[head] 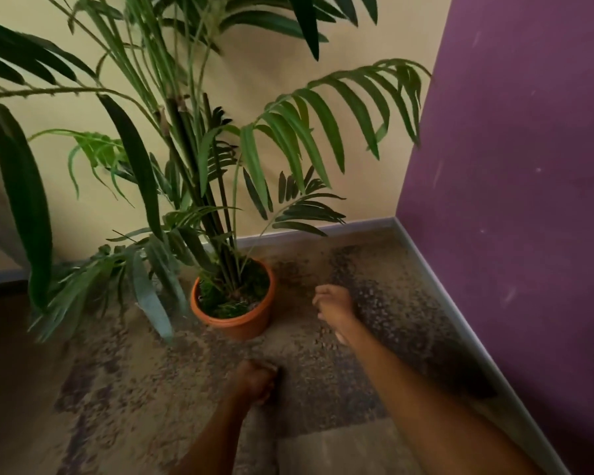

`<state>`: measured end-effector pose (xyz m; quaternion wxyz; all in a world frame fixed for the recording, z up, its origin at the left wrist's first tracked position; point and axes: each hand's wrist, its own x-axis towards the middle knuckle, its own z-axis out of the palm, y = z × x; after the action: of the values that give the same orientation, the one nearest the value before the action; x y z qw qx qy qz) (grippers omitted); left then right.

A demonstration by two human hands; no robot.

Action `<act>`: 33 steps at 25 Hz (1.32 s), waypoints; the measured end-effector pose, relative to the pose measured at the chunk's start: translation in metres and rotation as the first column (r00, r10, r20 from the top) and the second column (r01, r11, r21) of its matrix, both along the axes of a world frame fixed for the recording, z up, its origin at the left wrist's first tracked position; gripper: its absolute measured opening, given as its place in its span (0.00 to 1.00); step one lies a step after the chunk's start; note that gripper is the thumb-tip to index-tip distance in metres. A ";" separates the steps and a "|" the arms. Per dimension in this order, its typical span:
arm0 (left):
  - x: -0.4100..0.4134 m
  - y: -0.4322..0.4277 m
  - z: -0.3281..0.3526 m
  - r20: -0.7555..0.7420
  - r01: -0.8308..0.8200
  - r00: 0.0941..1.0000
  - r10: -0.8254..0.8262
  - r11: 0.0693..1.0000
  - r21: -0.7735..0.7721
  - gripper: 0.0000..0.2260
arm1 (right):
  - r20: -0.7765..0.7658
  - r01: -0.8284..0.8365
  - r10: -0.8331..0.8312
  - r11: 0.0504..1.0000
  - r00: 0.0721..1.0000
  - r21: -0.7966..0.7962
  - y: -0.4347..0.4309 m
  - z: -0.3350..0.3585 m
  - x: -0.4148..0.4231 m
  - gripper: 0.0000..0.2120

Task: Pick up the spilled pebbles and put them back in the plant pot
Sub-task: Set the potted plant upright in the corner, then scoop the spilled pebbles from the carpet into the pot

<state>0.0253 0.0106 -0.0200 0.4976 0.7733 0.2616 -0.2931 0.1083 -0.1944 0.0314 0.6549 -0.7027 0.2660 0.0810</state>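
Observation:
An orange plant pot (240,323) with a tall palm stands on the floor in a room corner, with green moss and a few pebbles on its soil. Small pebbles (374,303) lie scattered on the speckled floor to the right of the pot and in front of it. My right hand (333,303) is low over the floor just right of the pot, fingers curled in; its contents are hidden. My left hand (254,380) is a closed fist near the floor in front of the pot; what it holds is hidden.
A cream wall (288,97) stands behind the pot and a purple wall (511,166) to the right, with a grey skirting board (443,293) along both. Long palm fronds (144,286) droop to the floor left of the pot. The image is blurred.

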 end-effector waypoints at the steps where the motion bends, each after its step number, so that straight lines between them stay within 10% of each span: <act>1: 0.000 -0.015 -0.001 0.019 0.078 0.997 -0.078 0.997 -0.011 0.06 | -0.004 0.022 -0.022 0.999 1.000 -0.024 -0.014 -0.003 -0.004 0.19; 7: 0.017 -0.076 0.004 0.215 0.260 0.934 -0.286 0.955 0.144 0.11 | -0.139 -0.006 -0.029 0.969 0.990 -0.247 -0.107 -0.023 -0.049 0.06; 14: 0.024 -0.085 -0.013 0.249 0.401 0.848 -0.468 0.873 0.277 0.25 | -0.565 -0.531 0.313 0.803 0.763 -0.273 -0.140 -0.049 -0.105 0.32; 17: 0.030 -0.091 -0.021 0.275 0.370 0.849 -0.450 0.880 0.298 0.26 | -0.462 -0.467 0.261 0.781 0.847 -0.414 -0.124 -0.058 -0.106 0.41; 25: 0.057 -0.108 -0.030 0.330 0.435 0.751 -0.571 0.805 0.402 0.22 | -0.229 -0.227 0.121 0.824 0.966 -0.520 -0.078 -0.076 -0.061 0.12; 33: 0.069 -0.133 -0.047 0.405 0.422 0.761 -0.507 0.861 0.285 0.24 | -0.061 -0.062 0.029 0.762 0.998 -0.644 -0.120 -0.064 -0.026 0.09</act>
<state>0.0944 -0.1224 -0.0669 0.3864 0.9019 -0.0416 -0.1887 0.0819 -0.3147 -0.0325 0.3647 -0.8892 0.2759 0.0169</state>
